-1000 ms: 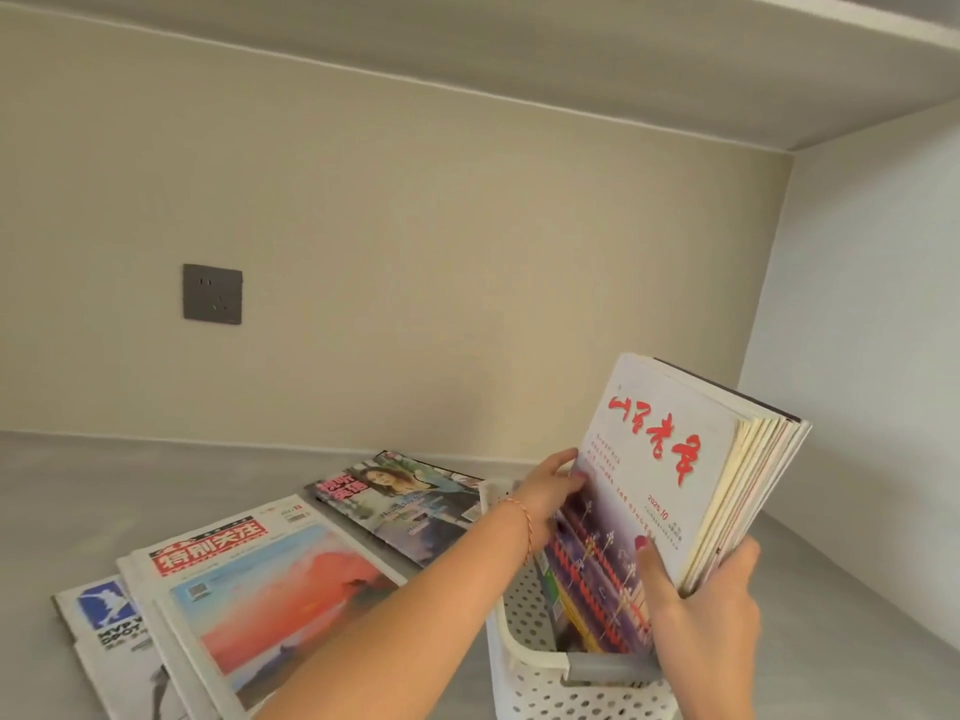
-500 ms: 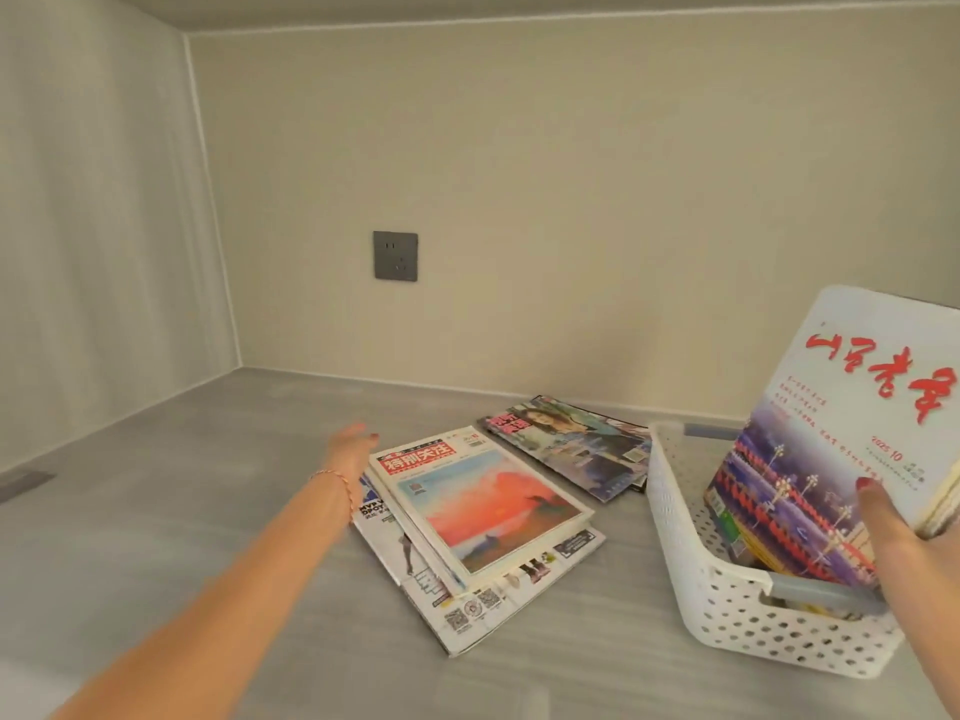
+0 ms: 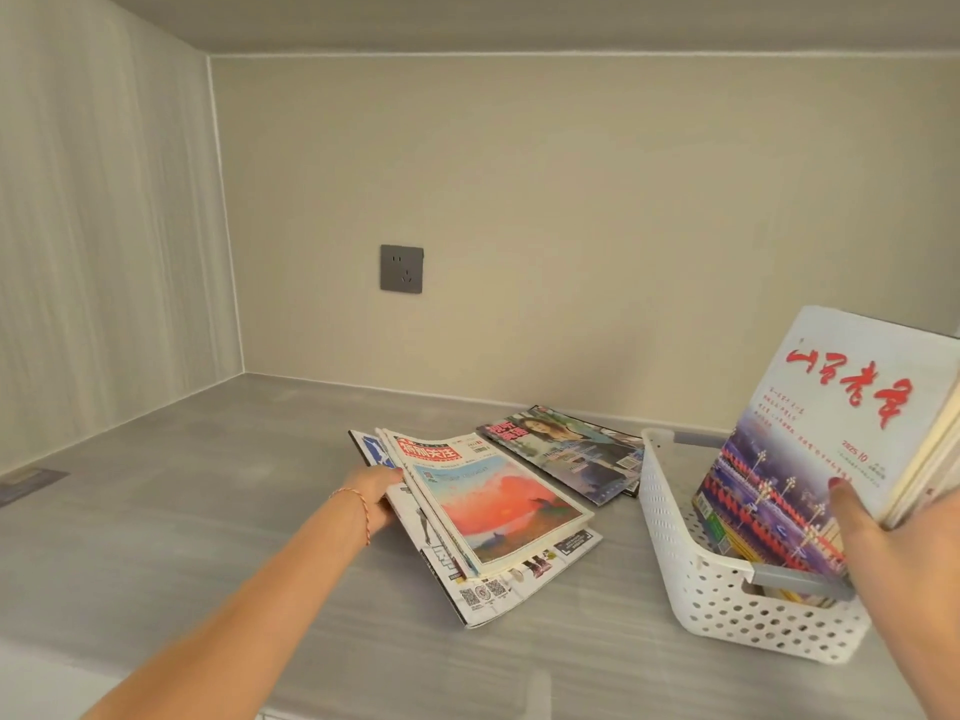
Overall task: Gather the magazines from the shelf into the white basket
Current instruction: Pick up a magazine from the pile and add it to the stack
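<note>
Left hand [image 3: 376, 493]: fingers tucked under the left edge of a stack of magazines [image 3: 485, 517], thumb on top at that edge; stack gripped and tilted, left edge raised off the shelf [image 3: 208, 511], right edge down. Top cover: red title block, orange-red sky picture. Beneath it, white covers with printed codes at the near corner. Long axis running from the near right to the far left, title end pointing away toward the back wall. Red string bracelet [image 3: 358, 504] on the wrist.

Just beyond and to the right of that hand: a separate magazine [image 3: 569, 457], flat on the shelf, dark cover with a portrait and red title, long axis also slanting away to the left.

Right hand [image 3: 883, 537]: closed on a thick bundle of magazines [image 3: 831, 433], thumb pressed on the front cover, other fingers hidden behind. Bundle upright, leaning right, lower end inside the white basket [image 3: 691, 574]. Front cover: white upper half with red brush characters, night street scene below.

Basket: perforated walls, grey handle [image 3: 800, 582], standing directly below the right hand, well right of the left hand.
</note>
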